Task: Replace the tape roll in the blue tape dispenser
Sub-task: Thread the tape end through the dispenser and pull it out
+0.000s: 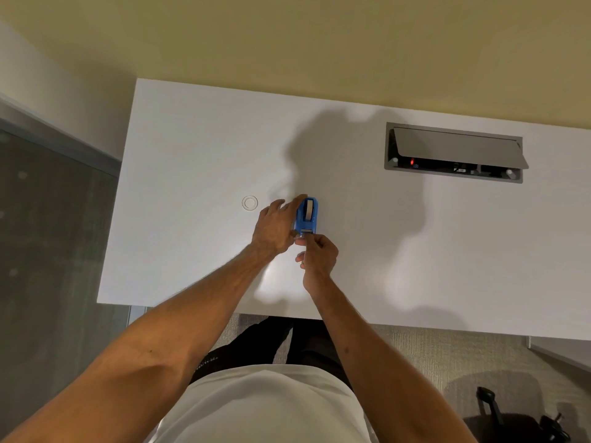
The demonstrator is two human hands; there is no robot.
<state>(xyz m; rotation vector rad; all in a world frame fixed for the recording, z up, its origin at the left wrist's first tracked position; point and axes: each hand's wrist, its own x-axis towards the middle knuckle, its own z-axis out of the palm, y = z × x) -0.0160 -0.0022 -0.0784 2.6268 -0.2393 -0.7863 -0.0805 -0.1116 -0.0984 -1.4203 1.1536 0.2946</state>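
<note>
- The dispenser (306,216) stands on the white desk (192,155), near the front edge, with a tape roll (309,208) inside it.
- The left hand (275,227) grips its left side, fingers spread along it.
- The right hand (318,254) pinches the tape end at the cutter.
- A clear ring (249,203) lies just left.

We are seeing a person wearing a plain white top (265,407), its hem bulging wide across the lower middle of the view. Below it we are seeing black trousers (256,343), a short line of small white lettering running along the left leg. Both forearms are showing bare, with no sleeves, watch or rings that we are able to make out.
</note>
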